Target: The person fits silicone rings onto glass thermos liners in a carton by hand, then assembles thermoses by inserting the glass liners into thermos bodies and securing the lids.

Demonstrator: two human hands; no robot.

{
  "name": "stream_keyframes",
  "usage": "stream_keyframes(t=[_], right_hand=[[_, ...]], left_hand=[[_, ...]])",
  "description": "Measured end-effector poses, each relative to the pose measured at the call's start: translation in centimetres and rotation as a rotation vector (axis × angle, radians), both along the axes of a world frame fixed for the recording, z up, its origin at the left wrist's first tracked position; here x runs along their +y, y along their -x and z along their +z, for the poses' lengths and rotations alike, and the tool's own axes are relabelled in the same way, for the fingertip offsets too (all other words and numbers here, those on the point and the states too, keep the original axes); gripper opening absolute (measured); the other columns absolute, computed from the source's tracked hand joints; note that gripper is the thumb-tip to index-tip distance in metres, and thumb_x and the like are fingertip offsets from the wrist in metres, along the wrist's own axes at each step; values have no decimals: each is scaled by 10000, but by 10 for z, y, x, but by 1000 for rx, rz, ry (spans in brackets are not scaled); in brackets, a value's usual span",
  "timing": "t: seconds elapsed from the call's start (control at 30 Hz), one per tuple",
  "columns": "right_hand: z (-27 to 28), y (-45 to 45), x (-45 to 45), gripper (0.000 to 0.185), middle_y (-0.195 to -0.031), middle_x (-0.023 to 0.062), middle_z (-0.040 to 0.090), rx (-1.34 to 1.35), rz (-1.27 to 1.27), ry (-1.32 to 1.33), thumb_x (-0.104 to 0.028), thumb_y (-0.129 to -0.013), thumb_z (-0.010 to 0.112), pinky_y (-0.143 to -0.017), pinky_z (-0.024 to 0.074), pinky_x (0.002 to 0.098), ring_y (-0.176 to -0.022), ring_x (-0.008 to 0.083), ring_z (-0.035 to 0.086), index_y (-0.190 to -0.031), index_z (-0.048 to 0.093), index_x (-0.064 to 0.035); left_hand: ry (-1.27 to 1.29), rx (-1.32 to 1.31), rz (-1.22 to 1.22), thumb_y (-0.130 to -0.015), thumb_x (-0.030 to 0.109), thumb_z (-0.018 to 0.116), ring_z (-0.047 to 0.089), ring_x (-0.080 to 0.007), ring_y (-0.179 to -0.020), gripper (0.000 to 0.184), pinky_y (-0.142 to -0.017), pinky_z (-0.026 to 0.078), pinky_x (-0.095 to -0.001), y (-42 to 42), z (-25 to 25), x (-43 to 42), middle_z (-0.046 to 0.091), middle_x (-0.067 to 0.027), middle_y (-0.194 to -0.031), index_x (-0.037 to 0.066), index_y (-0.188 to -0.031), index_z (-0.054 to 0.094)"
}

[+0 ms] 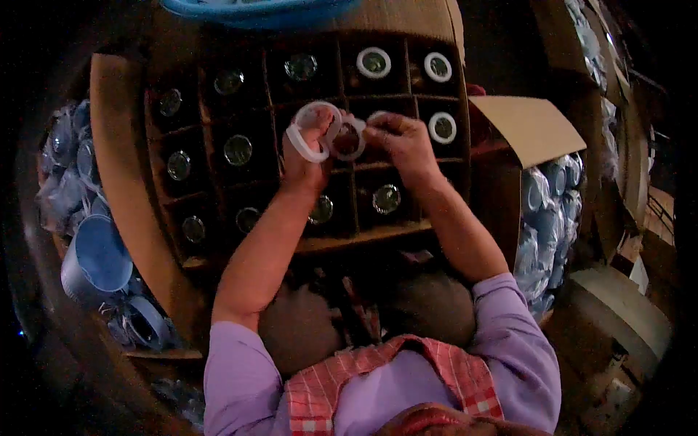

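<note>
Translucent white rings [308,148] sit in the left hand [301,168], its fingers curled about them, above a divided cardboard box [363,239]. The right hand's [407,145] fingertips are pressed together at one ring's edge; whether they pinch it, I cannot tell. Clear jars [238,150] stand in the compartments below.

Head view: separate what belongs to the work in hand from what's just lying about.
Seemingly in the work:
left hand, holding translucent rings
right hand, close to the rings
divided carton
glass vessels in it, some topped with white rings

Seemingly just lying about:
blue basin
wrapped goods at right
bluish container at left
</note>
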State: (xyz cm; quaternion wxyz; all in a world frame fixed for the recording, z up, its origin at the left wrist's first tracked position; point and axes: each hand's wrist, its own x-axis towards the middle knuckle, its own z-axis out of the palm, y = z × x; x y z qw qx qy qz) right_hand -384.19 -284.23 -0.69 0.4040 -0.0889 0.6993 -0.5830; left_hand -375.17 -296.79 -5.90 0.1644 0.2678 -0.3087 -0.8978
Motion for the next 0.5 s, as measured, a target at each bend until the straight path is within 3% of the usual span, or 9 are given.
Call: stream_keyframes(t=[0.03,0.07,0.1,0.2,0.3,0.4,0.43,0.5], right_hand=[[8,-4,3,132,-791,45,623,-131,-82,-16,-105,-804,609,-667,448,234,-728,93,554,-867,622,9],[5,-3,12,112,-791,42,613,-47,-94,47,-101,-802,604,-646,445,223,-701,100,556,-845,610,2],[9,-4,22,112,-757,29,586,-103,-122,29,-116,-806,591,-612,439,223,-668,92,538,-846,595,-12],[-6,-9,53,103,-688,4,543,-205,-74,-114,-140,-790,586,-562,417,216,-607,86,500,-810,575,-40],[-33,-35,80,136,-673,20,549,-315,97,-322,-144,-746,627,-546,418,236,-604,95,492,-819,589,-36],[-46,-48,93,175,-684,69,570,372,247,-506,-150,-727,636,-536,431,278,-595,153,534,-850,593,-34],[-47,-51,95,171,-722,118,575,717,306,-573,-157,-725,636,-544,441,322,-617,253,564,-837,589,-36],[-45,-53,99,153,-750,129,576,890,328,-635,-156,-730,638,-555,445,344,-651,302,564,-809,584,-37]], left_hand=[[92,-27,-35,-830,238,589,584,-224,-849,229,-746,484,-358,-4,6,-2,603,-92,-877,28,-919,569],[183,-48,-71,-834,240,582,584,-223,-848,226,-745,483,-356,-7,6,-4,604,-91,-874,31,-921,569],[166,52,-57,-839,247,571,583,-217,-851,227,-740,503,-367,-9,0,-9,604,-87,-874,31,-909,570],[-91,28,39,-776,204,643,597,-227,-848,227,-657,562,-371,-19,-17,-36,610,-95,-890,36,-915,581],[-115,68,37,-793,183,616,598,-264,-881,222,-701,548,-391,-26,-16,-40,611,-123,-910,13,-932,582],[-145,61,-10,-799,173,608,593,-273,-914,209,-688,556,-378,-26,-11,-31,612,-124,-913,7,-924,581],[-134,73,-21,-798,171,611,594,-273,-904,207,-672,562,-364,-26,-10,-30,612,-122,-916,12,-928,580],[-134,37,-14,-774,182,638,601,-258,-883,216,-633,566,-351,-26,-9,-29,615,-111,-904,27,-917,589]])
